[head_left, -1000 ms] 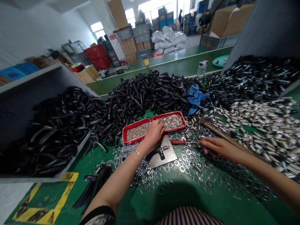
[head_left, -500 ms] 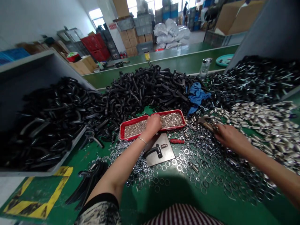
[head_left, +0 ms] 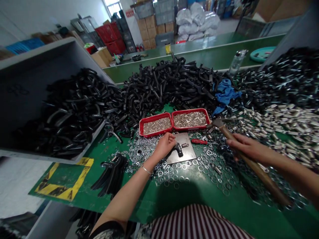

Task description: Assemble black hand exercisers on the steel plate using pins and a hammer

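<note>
My right hand (head_left: 243,146) is closed round the wooden handle of a hammer (head_left: 266,181). The hammer's head points toward the red trays and its handle slants down to the right. My left hand (head_left: 165,146) hovers at the left edge of a flat metal plate (head_left: 186,156), fingers curled together; whatever they pinch is too small to make out. On the plate, right beside those fingers, lies a black curved handle part (head_left: 178,150), partly hidden by the hand. A short silver cylinder (head_left: 185,145) lies at its end.
Two red trays of small metal pins (head_left: 171,120) stand behind the plate. A red screwdriver (head_left: 199,141) lies right of it, among loose rings (head_left: 209,159). Black parts (head_left: 159,83) are heaped behind, with a blue cloth (head_left: 225,93) and silver cylinders (head_left: 291,126) to the right.
My left hand has come out of the red trays, back to the plate beside the black part. My right hand has lifted the hammer, whose long handle now shows. The view has shifted.
</note>
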A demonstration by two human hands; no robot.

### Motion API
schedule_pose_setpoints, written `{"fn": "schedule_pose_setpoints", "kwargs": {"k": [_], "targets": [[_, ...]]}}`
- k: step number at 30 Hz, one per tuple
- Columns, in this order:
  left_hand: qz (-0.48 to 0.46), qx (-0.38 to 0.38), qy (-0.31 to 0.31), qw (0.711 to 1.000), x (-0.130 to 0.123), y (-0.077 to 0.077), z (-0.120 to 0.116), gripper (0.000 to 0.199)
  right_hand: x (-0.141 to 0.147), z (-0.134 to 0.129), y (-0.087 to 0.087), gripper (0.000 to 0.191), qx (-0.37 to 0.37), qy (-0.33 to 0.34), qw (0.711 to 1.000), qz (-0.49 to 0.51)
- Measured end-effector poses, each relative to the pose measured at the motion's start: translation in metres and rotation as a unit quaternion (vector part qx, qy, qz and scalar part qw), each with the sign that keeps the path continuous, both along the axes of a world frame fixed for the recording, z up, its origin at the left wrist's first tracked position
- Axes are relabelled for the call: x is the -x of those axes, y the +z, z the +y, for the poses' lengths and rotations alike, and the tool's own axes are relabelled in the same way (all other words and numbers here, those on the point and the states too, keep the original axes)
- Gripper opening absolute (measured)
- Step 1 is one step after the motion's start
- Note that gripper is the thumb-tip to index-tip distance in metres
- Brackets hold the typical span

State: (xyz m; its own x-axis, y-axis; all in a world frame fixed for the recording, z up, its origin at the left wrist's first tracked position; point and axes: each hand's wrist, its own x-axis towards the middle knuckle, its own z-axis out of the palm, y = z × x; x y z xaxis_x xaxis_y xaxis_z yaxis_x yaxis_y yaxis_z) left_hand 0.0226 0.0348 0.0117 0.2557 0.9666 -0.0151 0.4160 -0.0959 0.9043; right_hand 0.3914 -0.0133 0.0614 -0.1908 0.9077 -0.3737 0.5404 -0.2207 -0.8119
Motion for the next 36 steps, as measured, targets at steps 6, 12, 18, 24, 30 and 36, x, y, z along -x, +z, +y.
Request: {"fn": "schedule_pose_setpoints", "kwargs": {"k": [6, 12, 18, 24, 30, 36], "targets": [[0.052, -0.02, -0.019, 0.998, -0.006, -0.003, 0.002, 0.016, 0.038, -0.023, -0.014, 0.033, 0.055, 0.077, 0.995, -0.028], [0.201, -0.149, -0.11, 0.962, -0.012, 0.008, -0.003, 0.017, 0.045, -0.01, -0.005, 0.039, -0.06, 0.069, 0.994, -0.06], [0.27, -0.195, -0.101, 0.938, -0.007, 0.017, -0.021, 0.055, 0.081, -0.014, 0.008, 0.044, -0.16, 0.138, 0.971, -0.113], [0.229, -0.14, -0.069, 0.961, -0.001, 0.006, -0.041, 0.089, 0.107, -0.019, -0.006, 0.039, -0.193, 0.163, 0.955, -0.156], [0.186, -0.141, -0.076, 0.97, 0.001, -0.004, -0.041, 0.079, 0.095, -0.008, -0.03, 0.049, -0.127, 0.097, 0.979, -0.124], [0.055, -0.126, 0.064, 0.988, -0.015, 0.002, -0.077, 0.074, 0.113, -0.008, -0.022, 0.043, -0.306, 0.005, 0.945, -0.11]]}}
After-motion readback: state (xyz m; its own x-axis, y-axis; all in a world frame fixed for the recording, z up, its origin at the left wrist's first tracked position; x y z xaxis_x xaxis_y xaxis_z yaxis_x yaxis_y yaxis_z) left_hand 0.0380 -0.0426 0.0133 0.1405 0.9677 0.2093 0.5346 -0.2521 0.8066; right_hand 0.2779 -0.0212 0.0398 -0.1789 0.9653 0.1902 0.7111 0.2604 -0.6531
